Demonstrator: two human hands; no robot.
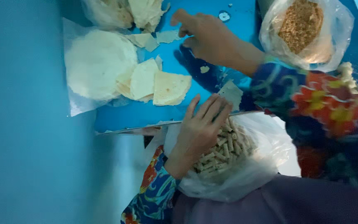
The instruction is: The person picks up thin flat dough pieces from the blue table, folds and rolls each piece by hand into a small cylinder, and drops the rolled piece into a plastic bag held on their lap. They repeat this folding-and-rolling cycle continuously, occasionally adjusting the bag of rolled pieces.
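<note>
1. A blue table (212, 16) fills the upper half of the view, with a plain blue wall or panel on the far left; a thin metal edge runs across below the table.
2. At the left lies a stack of round white wrapper sheets (98, 62) on clear plastic, and just to its right lie cut wedge pieces (162, 85), overlapping, their points toward the upper left.
3. The left hand (199, 128) rests on the mouth of a clear bag of small rolled sticks (224, 151), fingers spread and relaxed, grasping nothing that can be seen.
4. The sticks lie jumbled, most with their long axis running from lower left to upper right.
5. The right hand (208, 37) reaches over the table toward the torn wrapper scraps (158, 38), fingers curled; whether they pinch a scrap cannot be told.
6. At the upper right sits a clear bag of brown crumb filling (301, 25), well apart from the wrappers.
7. Judged from this, lifting one thin piece by its edge would work best with a light pinch, while the other hand steadies the bag of sticks.
</note>
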